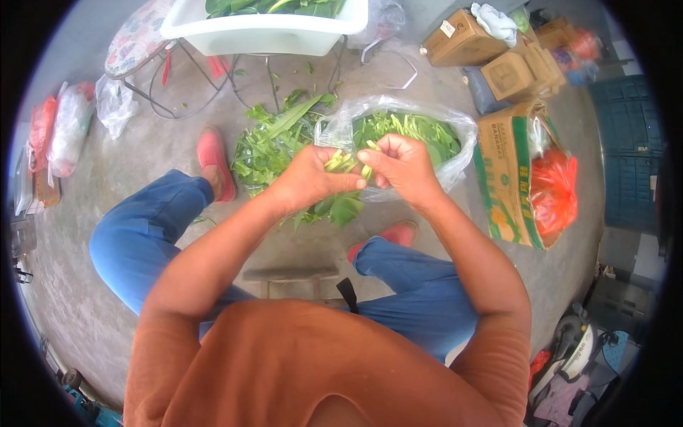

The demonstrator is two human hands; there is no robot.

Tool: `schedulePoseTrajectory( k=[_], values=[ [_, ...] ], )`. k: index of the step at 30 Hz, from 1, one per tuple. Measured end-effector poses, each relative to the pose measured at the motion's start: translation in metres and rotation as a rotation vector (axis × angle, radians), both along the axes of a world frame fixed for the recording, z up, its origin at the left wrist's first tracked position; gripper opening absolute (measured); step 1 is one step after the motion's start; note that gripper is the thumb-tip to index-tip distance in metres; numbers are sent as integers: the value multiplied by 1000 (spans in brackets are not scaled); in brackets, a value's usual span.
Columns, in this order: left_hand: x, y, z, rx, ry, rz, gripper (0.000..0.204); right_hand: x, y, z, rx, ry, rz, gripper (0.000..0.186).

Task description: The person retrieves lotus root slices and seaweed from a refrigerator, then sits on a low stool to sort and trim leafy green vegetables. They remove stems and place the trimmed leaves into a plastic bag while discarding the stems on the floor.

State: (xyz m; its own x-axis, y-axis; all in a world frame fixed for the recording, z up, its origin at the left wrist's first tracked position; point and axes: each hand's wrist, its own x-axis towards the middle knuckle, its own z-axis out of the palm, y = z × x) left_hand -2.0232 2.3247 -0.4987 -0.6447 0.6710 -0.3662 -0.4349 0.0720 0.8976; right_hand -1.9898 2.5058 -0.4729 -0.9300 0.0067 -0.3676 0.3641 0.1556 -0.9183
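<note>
Pale green leaf stems (340,163) lie in my left hand (311,176), its fingers closed round them. My right hand (406,168) pinches a short piece of stem (367,162) right beside it, thumb against fingers. Both hands meet over the near edge of a clear plastic bag (466,135) that holds cut green stems and leaves (405,125). To the left of the bag, a loose heap of leafy greens (267,146) spreads on the floor between my feet. A few broad leaves (345,209) show below my hands.
A white tub (267,37) of greens rests on a metal-legged stand ahead. A patterned round stool (139,35) is at far left. On the right stand a cardboard box (506,178) with a red plastic bag (553,188) and several cartons (516,75). A low wooden stool (290,274) is near me.
</note>
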Motion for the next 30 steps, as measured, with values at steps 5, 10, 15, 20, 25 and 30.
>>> schedulePoseTrajectory(
  k=[5,10,15,20,25,30],
  values=[
    [-1,2,6,-35,65,-12,11,3,-2,6,-74,-54,72,17],
    [-6,1,-1,-197,403,-130,16,4,1,6,116,-106,199,15],
    [-16,-1,2,-426,789,-448,23,6,11,-4,741,471,655,11],
    [-29,-18,-15,-262,454,-347,19,9,19,2,275,-101,376,7],
    [-15,-6,-23,2,-150,-187,14,0,21,-1,-112,-110,266,9],
    [-1,3,-31,195,-526,-86,43,1,22,-2,-197,-120,247,11]
  ],
)
